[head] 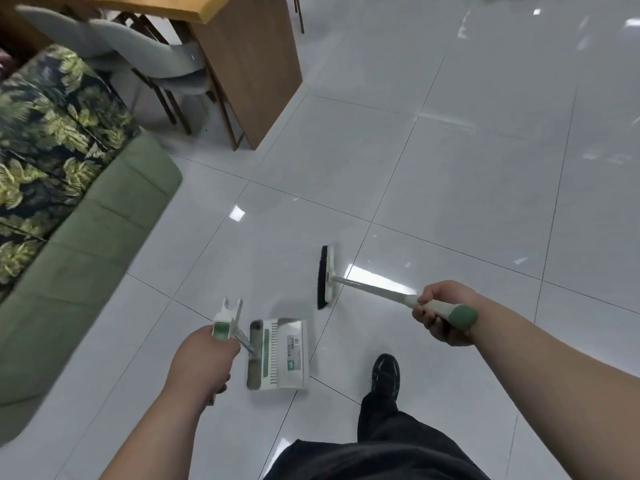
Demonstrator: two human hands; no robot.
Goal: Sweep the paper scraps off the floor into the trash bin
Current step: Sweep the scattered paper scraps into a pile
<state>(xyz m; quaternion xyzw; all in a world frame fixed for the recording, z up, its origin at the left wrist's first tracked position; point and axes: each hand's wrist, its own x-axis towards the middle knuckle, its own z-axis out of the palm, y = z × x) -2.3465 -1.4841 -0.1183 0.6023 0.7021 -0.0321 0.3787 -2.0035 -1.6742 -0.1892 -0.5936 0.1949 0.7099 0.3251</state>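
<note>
Paper scraps are what I look for, but on this stretch of floor [450, 168] I cannot find any for sure: the few small bright patches on the glossy tiles may be only reflections of the lamps. The trash bin is also not in view.

My right hand [438, 313] is closed around the upper end of the broom [325, 277], just below the green cap. I think this high grip is for reach, so that the head goes far in front of me. The black bristles are turned to my left, toward the dustpan [277, 355], which is the direction a stroke must go. I cannot tell if the bristles touch the tiles.

My left hand [204, 355] is wrapped around the top of the dustpan's long handle, so I hold it low without bending. The pan is beside my shoe [385, 374], and its open edge seems to face the broom, ready to receive.

The green sofa [86, 254] is at my left, and the wooden table [249, 64] with grey chairs [149, 53] is further ahead. I judge that I am searching and the sweeping itself is not yet done.
</note>
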